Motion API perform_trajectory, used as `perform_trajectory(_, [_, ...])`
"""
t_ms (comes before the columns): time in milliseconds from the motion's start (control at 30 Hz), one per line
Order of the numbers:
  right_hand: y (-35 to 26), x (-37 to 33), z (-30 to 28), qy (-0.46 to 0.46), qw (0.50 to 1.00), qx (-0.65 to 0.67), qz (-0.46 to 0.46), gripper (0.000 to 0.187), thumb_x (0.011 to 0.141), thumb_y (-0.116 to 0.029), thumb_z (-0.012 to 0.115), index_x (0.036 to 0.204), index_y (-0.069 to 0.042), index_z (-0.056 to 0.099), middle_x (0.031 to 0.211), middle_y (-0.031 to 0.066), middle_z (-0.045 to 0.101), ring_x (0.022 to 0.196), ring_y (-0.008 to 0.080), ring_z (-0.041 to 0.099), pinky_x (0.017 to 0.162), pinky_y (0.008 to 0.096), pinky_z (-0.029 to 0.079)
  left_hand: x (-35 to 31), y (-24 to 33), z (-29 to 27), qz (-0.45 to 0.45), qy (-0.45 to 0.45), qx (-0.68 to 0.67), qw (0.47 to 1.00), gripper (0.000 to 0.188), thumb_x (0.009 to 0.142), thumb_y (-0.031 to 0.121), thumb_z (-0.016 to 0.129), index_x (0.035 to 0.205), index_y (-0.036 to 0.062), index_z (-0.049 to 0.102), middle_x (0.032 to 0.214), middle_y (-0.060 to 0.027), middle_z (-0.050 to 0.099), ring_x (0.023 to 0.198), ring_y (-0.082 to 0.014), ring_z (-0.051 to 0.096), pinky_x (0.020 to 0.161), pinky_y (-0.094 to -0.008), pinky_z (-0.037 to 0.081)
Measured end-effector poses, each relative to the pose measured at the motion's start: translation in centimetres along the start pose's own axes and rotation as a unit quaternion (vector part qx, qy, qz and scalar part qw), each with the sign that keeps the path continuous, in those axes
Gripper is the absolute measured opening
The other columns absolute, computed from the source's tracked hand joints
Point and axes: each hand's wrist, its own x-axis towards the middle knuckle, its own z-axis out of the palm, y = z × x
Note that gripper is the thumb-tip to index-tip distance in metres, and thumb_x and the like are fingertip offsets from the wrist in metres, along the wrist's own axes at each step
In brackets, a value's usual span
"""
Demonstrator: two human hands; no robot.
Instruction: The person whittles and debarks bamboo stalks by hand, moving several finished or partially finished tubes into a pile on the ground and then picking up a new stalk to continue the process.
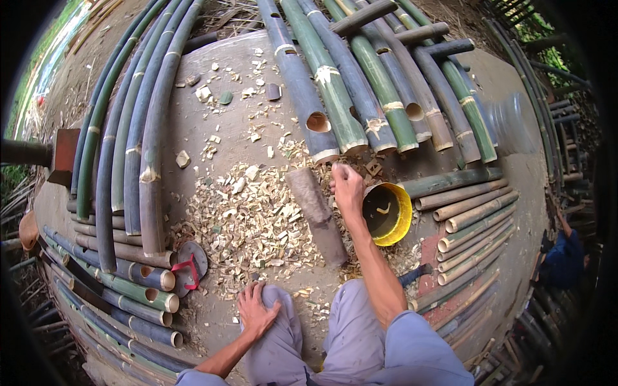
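My left hand lies on my left knee with its fingers spread. A small dark thing just beyond its fingertips is too small to name. My right hand reaches forward, fingers curled closed; what they hold, if anything, is hidden. Right in front of it are the cut ends of green bamboo poles, one with a hole cut near its end. Left of that hand a short, rough wooden log lies on the ground. To its right stands a yellow bucket with a pale chip in it.
Pale wood chips cover the ground before me. Long bamboo poles lie at the left, above shorter ones. Cut bamboo lengths are stacked at the right. A sandal with a red strap lies at the left. Another person is at the far right.
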Motion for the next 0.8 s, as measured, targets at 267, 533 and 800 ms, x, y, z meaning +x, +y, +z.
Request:
perform_trajectory(267, [-1.7,7.2,-9.0,0.177,0.926,-0.273,-0.192,0.043,0.089,-0.025,0.061,0.121,0.002,0.053,0.112,0.0241,0.059,0.108,0.0355,0.055,0.092,0.0410,0.045,0.0,0.4,-0.1,-0.003,-0.008,-0.009,1.000,0.067,0.068,0.044,0.065,0.126,0.0131,0.052,0.128,-0.0110,0.047,0.117,-0.0339,0.041,0.102,-0.0489,0.031])
perform_trajectory(533, [0.5,11.0,-9.2,-0.055,0.994,-0.017,0.093,0.079,0.075,-0.048,0.072,0.128,0.004,0.044,0.100,0.0204,0.061,0.080,0.0259,0.061,0.066,0.0370,0.052,0.0,0.1,0.0,0.006,0.021,0.016,1.000,0.065,0.067,0.041,0.067,0.123,0.0114,0.053,0.123,-0.0098,0.049,0.114,-0.0330,0.042,0.099,-0.0466,0.035])
perform_trajectory(800, [2.7,9.1,-6.4,0.013,0.991,-0.124,-0.038,0.071,0.088,-0.057,0.052,0.132,-0.002,0.042,0.102,0.0265,0.062,0.077,0.0342,0.065,0.060,0.0410,0.051,0.2,-0.2,0.0,-0.003,-0.002,0.003,1.000,0.068,0.067,0.043,0.067,0.125,0.0129,0.053,0.126,-0.0098,0.048,0.117,-0.0331,0.041,0.100,-0.0475,0.033])
